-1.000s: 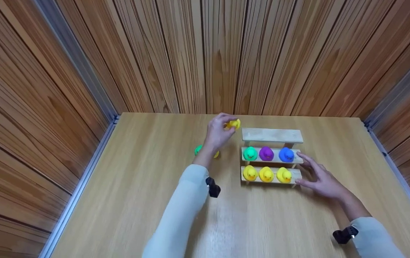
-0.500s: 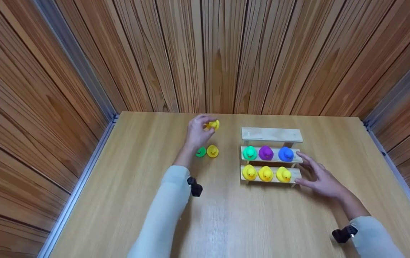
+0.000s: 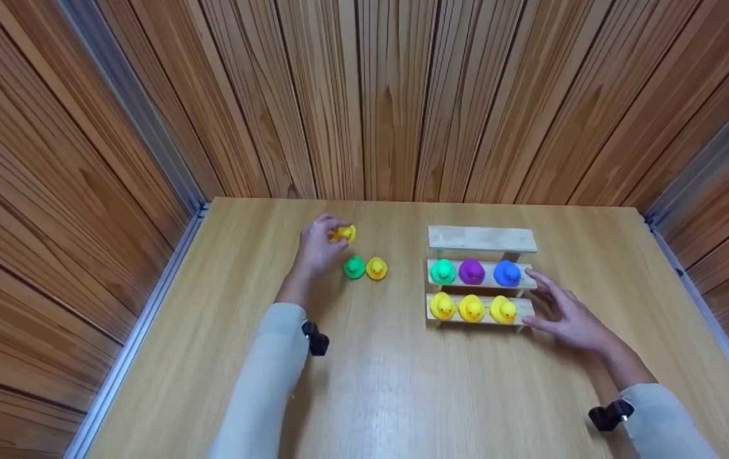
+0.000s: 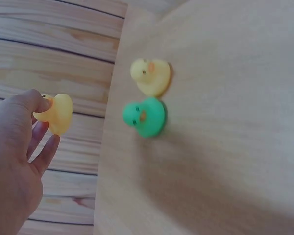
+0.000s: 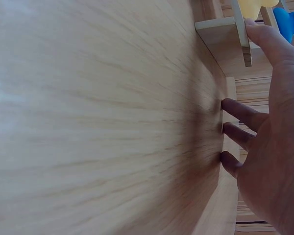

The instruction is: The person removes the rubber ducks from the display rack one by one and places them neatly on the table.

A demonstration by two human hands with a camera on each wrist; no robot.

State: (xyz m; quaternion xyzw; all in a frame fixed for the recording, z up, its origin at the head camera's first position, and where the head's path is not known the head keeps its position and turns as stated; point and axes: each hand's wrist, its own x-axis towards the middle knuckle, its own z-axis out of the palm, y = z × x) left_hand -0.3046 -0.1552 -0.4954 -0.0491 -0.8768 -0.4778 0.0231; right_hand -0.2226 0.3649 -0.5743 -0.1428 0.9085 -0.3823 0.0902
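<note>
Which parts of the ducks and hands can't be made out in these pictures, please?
- Head view: part of the held yellow duck, behind the fingers of the left hand.
- Left wrist view: part of that duck's head, behind a fingertip.
- Right wrist view: another yellow duck, cut off by the top edge; the right hand, by the right edge.

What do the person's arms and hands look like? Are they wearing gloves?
No gloves: the left hand and right hand are bare. The left sleeve and right sleeve are plain and pale, almost white. Near each cuff sits a small, blocky black gadget, one on the left and one on the right.
</note>
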